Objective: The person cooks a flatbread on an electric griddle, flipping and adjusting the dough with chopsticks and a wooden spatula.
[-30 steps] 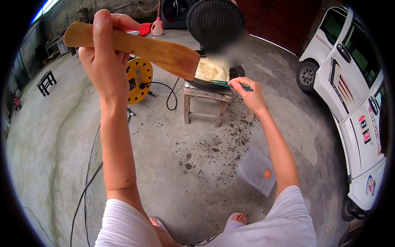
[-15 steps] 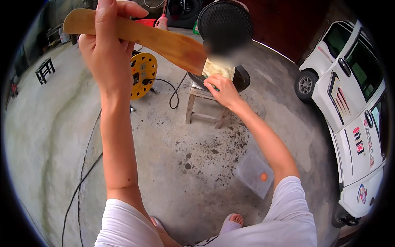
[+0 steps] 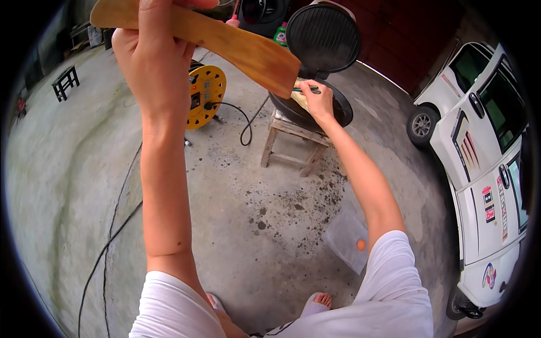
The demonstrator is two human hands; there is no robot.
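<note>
My left hand (image 3: 160,62) is wrapped round a wooden spatula (image 3: 242,48), raised near the camera with its flat end towards the pan. My right hand (image 3: 318,101) is closed on a thin green utensil (image 3: 307,89) over the round black pan (image 3: 342,107). A pale flatbread (image 3: 300,101) lies in the pan, partly hidden by my right hand and the spatula. The ribbed black lid (image 3: 324,38) stands open behind. The pan rests on a wooden stool (image 3: 296,132).
A yellow cable reel (image 3: 209,96) stands left of the stool, its black cable on the floor. A plastic bag (image 3: 346,236) with an orange round object (image 3: 361,245) lies nearer me. A small dark stool (image 3: 66,81) is at left, a white vehicle (image 3: 479,197) at right.
The pan, lid and stool now appear further right in view. My right hand has shifted right and up over the pan, and less of the flatbread shows. The spatula also sits further right.
</note>
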